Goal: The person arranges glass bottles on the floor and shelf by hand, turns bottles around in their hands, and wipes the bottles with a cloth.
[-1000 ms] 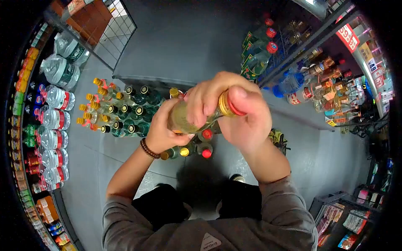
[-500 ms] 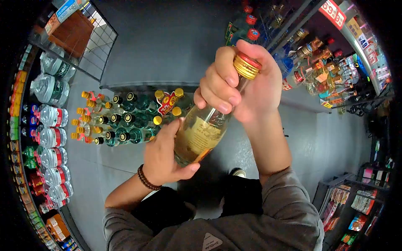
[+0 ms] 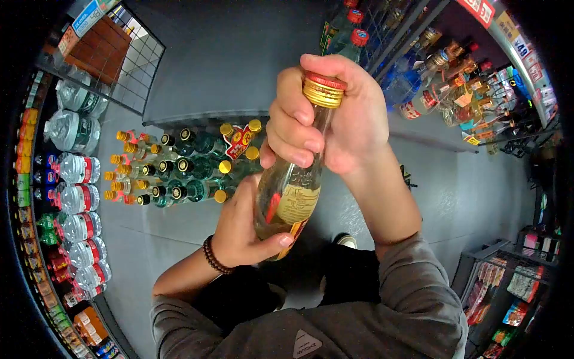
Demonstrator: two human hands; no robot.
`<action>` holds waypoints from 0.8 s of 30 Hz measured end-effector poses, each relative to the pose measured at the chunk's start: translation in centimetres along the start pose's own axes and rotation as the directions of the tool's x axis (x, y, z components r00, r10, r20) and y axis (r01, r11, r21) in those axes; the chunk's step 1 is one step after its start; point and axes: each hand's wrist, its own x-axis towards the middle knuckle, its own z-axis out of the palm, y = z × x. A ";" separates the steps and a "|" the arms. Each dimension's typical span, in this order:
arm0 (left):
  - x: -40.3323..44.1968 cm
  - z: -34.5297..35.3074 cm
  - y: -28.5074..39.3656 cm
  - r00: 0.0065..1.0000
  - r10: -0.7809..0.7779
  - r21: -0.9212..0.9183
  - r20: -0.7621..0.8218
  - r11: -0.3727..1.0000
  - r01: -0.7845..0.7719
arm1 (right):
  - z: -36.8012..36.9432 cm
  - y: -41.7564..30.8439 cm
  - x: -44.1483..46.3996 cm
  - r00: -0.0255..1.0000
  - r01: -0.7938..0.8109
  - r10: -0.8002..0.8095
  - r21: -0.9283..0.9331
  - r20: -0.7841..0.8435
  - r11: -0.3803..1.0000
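Note:
A clear glass bottle (image 3: pixel 293 200) with a pale yellow label and a red-and-gold screw cap (image 3: pixel 324 90) is held in front of my body, its neck tilted slightly right. My right hand (image 3: pixel 332 119) wraps round the neck just below the cap. Lower down, my left hand (image 3: pixel 245 227), with a dark bead bracelet on the wrist, grips the body of the bottle, thumb across its front. The left fingers are mostly hidden behind the glass. Beyond the left hand, green bottles (image 3: pixel 196 190) with dark and gold caps stand in rows on the floor.
Large water bottles (image 3: pixel 81 194) line a shelf at the left. Smaller bottles with orange caps (image 3: pixel 122 158) stand on the grey floor (image 3: pixel 161 230). Upper right is a bottle shelf (image 3: pixel 460 90); lower right, a rack of packets (image 3: pixel 514 287). A wire grid (image 3: pixel 134 78) rises at upper left.
The bottle and my right hand have shifted left, and the bottle stands more upright. Its label has turned, showing a red patch. Both hands keep their hold.

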 end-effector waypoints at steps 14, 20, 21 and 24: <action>0.0 0.2 -0.6 0.991 0.136 0.220 -0.003 0.967 -0.132 | 0.2 0.1 0.0 1.000 -0.018 0.017 -0.022 -0.017 1.000; 0.4 -0.3 -1.5 0.987 0.158 0.160 -0.017 0.975 -0.153 | -0.8 0.9 0.7 0.991 0.107 -0.108 0.013 0.083 0.994; 0.3 -0.3 -1.5 0.989 0.143 0.079 -0.021 0.987 -0.141 | -0.8 1.2 0.8 0.992 0.096 -0.098 0.031 0.082 0.995; 0.2 0.5 -0.1 0.991 -0.081 -0.460 0.102 0.880 0.119 | -1.3 1.5 1.4 0.992 0.123 -0.123 -0.043 -0.002 0.991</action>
